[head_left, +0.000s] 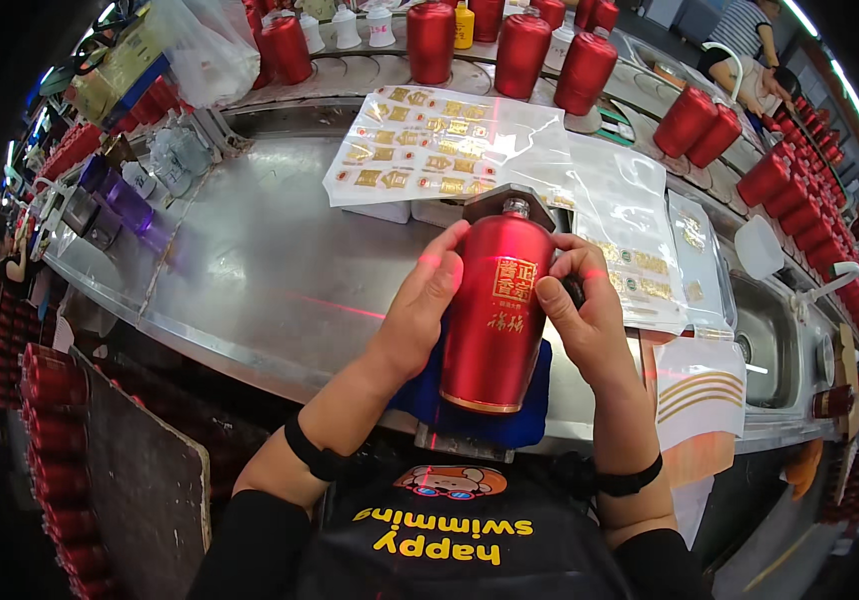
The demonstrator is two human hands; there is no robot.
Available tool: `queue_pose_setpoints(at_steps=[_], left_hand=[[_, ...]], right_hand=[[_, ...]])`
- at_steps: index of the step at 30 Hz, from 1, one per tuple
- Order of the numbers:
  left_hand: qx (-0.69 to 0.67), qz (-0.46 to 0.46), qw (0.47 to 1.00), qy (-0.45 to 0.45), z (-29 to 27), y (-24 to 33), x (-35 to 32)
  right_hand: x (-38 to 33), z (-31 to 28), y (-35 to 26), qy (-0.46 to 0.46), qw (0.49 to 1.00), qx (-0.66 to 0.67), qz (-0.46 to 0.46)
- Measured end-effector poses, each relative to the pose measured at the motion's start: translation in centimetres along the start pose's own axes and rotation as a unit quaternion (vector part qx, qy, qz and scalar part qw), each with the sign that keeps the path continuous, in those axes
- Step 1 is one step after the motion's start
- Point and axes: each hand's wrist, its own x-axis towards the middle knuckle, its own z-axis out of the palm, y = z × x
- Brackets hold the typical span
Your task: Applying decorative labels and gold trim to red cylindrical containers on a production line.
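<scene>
I'm seeing both hands, left (428,300) and right (582,318), clasping the glossy red metallic bottle (495,310) by its flanks over the blue cloth (535,400) on the steel tabletop (250,260), probably slippery, hefty and fragile.

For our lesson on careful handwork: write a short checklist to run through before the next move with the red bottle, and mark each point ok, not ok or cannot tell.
1. Left hand grips the red bottle: ok.
2. Right hand steadies its other side: ok.
3. Bottle rests on the blue cloth: ok.
4. Gold label sits on the bottle's front: ok; pressed fully flat: cannot tell.
5. Label sheet lies on the metal table behind the bottle: ok.
6. Bottle mouth capped: cannot tell.
</scene>
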Motion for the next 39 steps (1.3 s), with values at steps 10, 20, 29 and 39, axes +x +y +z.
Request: queue_pose_setpoints(at_steps=[10,20,29,39], left_hand=[[0.211,0.084,0.974,0.014,1.1,0.4,1.0],[0.182,0.090,0.979,0.021,1.3,0.1,0.9],[0.057,-0.007,0.998,0.035,1.5,1.7,1.8],[0.092,-0.015,0.994,0.052,1.1,1.5,2.4]], right_hand=[[0.4,0.2,-0.2,-0.001,0.998,-0.050,-0.037],[0.7,-0.1,-1.1,-0.011,0.997,-0.077,-0.025],[2.0,0.3,-0.9,-0.001,0.997,-0.067,0.022],[2.1,0.5,-0.2,0.000,0.999,0.012,0.048]])
